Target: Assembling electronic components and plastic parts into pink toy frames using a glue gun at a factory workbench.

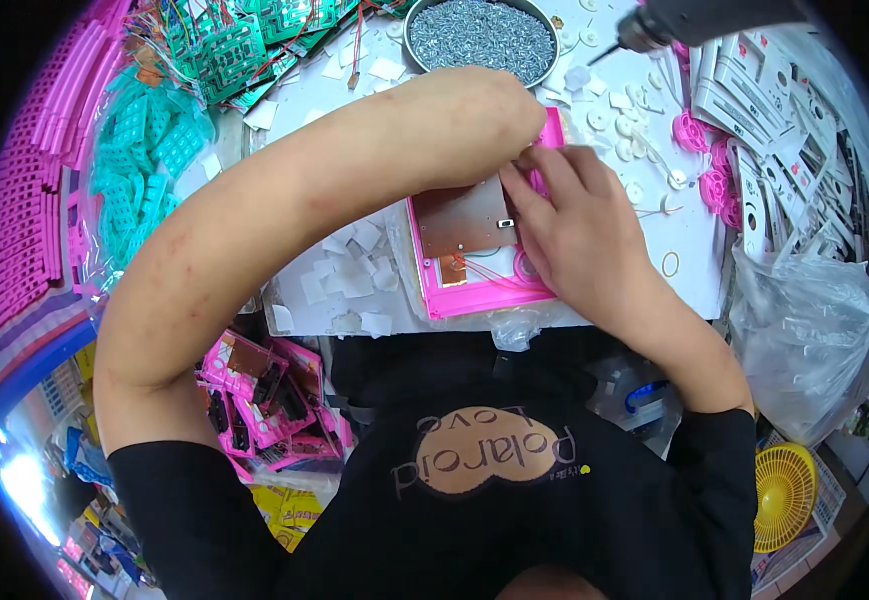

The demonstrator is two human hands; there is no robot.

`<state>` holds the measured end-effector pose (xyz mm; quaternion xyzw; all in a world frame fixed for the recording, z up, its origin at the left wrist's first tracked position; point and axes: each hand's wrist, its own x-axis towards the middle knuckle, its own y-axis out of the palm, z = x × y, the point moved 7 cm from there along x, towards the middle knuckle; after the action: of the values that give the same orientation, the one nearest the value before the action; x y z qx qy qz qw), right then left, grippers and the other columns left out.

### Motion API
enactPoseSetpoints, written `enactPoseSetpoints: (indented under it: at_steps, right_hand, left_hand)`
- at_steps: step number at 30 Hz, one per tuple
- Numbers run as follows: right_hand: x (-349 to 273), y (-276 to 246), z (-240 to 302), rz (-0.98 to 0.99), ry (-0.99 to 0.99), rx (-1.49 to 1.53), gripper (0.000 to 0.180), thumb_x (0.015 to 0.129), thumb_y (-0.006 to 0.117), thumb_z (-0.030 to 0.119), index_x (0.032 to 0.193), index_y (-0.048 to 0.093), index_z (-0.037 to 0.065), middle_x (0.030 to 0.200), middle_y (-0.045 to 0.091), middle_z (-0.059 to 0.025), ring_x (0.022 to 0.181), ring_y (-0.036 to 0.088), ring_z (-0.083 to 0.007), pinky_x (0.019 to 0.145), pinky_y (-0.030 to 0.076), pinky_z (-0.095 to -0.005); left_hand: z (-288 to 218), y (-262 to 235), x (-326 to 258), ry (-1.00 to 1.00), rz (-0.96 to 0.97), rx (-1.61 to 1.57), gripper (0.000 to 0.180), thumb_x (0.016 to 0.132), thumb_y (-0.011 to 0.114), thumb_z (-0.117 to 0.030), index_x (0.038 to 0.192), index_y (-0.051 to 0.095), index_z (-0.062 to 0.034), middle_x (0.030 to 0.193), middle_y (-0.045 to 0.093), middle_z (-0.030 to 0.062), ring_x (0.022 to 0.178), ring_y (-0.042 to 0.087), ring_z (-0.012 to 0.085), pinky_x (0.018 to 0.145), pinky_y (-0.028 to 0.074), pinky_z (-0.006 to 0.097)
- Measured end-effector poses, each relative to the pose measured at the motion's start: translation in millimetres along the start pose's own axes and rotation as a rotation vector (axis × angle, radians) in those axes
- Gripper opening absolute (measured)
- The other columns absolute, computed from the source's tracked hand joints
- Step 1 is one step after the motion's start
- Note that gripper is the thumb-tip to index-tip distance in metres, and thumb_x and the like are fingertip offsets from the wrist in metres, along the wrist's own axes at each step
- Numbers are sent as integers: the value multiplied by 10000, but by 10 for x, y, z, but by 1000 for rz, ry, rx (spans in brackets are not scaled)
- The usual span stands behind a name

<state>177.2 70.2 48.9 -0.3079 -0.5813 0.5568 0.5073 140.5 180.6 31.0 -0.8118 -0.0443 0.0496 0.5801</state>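
A pink plastic case [474, 295] lies open on the white bench in front of me, with a brown circuit board [464, 218] set inside it. My right hand [569, 225] rests on the case's right side, fingers pinched near the board's top right corner. My left forearm crosses over the case from the left, and my left hand [509, 105] is bent down at the case's upper edge, fingertips meeting those of the right hand. What the fingers pinch is too small to tell.
A round metal bowl of screws [479, 38] stands at the back. An electric screwdriver [674, 22] hangs at top right. Green circuit boards [229, 45], teal keypads [144, 150], pink strips [29, 190], white parts [754, 110], a plastic bag [804, 320] and finished pink cases [264, 400] surround the bench.
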Motion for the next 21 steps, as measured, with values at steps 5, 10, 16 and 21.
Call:
enactPoseSetpoints:
  at_steps: [5,10,16,21]
  right_hand:
    - [-39,-101,-147,56,-11,306,294,805,717,73,1093,717,11,1153,653,-132,1035,614,-312,863,543,-406]
    - [-147,-154,-354,-66,47,541,172,816,727,69,984,749,36,1095,704,-117,999,647,-307,833,557,-395]
    - [139,-175,-285,-191,47,404,175,808,731,73,980,750,44,1044,709,-107,960,636,-300,828,545,-392]
    - [554,-40,-406,-192,72,397,176,826,710,114,984,746,45,1023,713,-127,978,624,-331,838,536,-420]
  left_hand:
    - [95,-405,-503,-215,-555,-325,145,922,668,-115,1009,695,-2,875,714,136,773,686,229,705,535,351]
    - [242,-252,-1385,-651,-894,-364,211,945,696,-201,998,714,3,885,707,115,777,629,190,715,497,333]
    - [336,-67,-1252,-790,-718,-306,226,902,733,-279,944,760,-58,939,729,100,862,657,256,804,450,409]
    - [219,-52,-1073,-650,-772,-283,150,844,760,-133,930,730,-14,924,725,99,842,648,220,774,502,343]
